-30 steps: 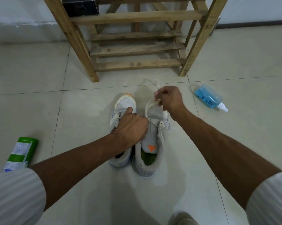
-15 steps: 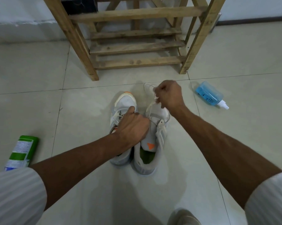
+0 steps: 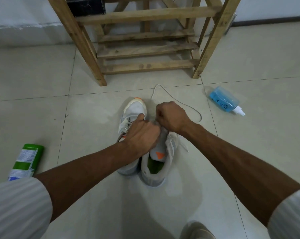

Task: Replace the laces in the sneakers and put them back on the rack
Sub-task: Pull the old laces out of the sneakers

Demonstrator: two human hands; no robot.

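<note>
Head view shows both sneakers side by side on the floor (image 3: pixel 42 83) at centre frame, toes pointing toward the wooden rack (image 3: pixel 145 66) in the upper centre. The right hand (image 3: pixel 171 116) is clenched in a fist above the toe end of the worked sneaker (image 3: pixel 156 169), and its grip appears closed on the lace (image 3: pixel 158 85), whose free length loops across the tile toward the upper right. The left hand (image 3: pixel 142 135) lies over the eyelet area with fingers curled downward. Its fingertips are hidden, so we cannot tell whether its grip closes on lace or on the upper. The second sneaker (image 3: pixel 135 107), at the left of the pair, shows crossed lacing. We judge the threading step to be under way, and the return to the rack is not yet begun. Risks from here are as follows. A hard pull may drag the short end out of its eyelet, leaving unequal ends. The loose loop may snag or twist, giving a kinked run. If the left hand loosens, the sneaker may slide or tip. A blue spray bottle (image 3: pixel 223 100) at right and a green can (image 3: pixel 27 161) at lower left lie apart from the work.
</note>
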